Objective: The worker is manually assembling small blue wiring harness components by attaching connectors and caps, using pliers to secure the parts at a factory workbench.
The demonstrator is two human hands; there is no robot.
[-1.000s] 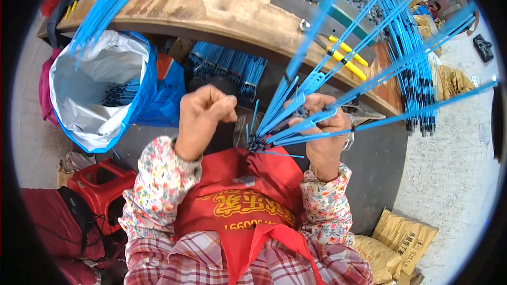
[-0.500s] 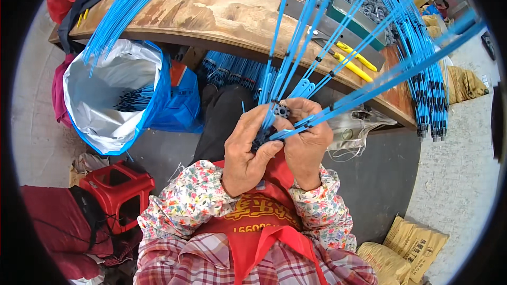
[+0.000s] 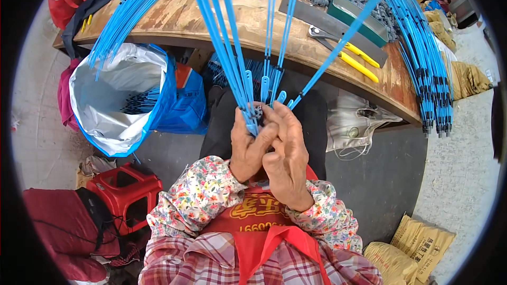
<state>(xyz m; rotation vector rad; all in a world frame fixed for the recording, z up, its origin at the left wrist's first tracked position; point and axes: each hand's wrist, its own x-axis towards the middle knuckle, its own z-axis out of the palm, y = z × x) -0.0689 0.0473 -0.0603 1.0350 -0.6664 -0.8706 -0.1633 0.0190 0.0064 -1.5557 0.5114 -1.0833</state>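
Near the wooden counter (image 3: 174, 18), both hands (image 3: 269, 148) pinch long blue plastic strips (image 3: 248, 87); gathering the ends evenly seems best.

— What is the person wearing on the arms?

— Long sleeves (image 3: 203, 192) of pale cloth printed all over with small flowers in pink, red, green and yellow, gathered at the wrists.

— And over the chest?

— A red apron (image 3: 253, 216) with yellow lettering across it, its red straps running down over a plaid shirt (image 3: 174, 261) checked in red, white and dark lines.
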